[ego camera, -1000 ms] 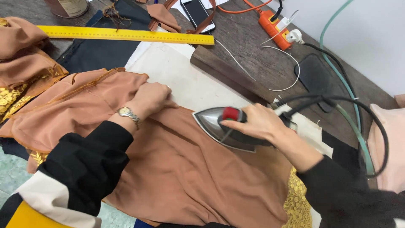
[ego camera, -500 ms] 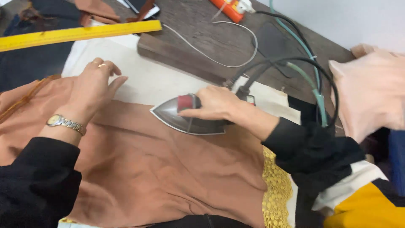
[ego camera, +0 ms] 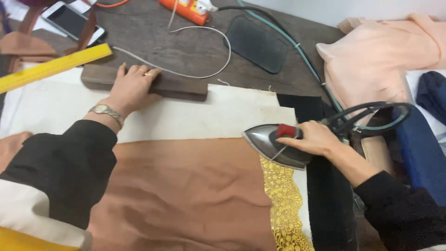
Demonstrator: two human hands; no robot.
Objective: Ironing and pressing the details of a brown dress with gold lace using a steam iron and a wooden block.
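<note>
My right hand grips the handle of a steel iron with a red knob. The iron rests at the right edge of a brown fabric, beside its gold lace trim. My left hand, with a wristwatch and rings, lies flat on a dark wooden block at the far edge of the white pressing cloth. The brown fabric lies spread over that cloth in front of me.
A yellow ruler lies at the far left, a phone beyond it. An orange power strip, white cord, dark pad and green cable lie on the wooden table. Peach fabric and blue cloth sit right.
My left hand has left the brown fabric and reached out onto the wooden block. The iron has slid right to the fabric's lace edge, still held in my right hand.
</note>
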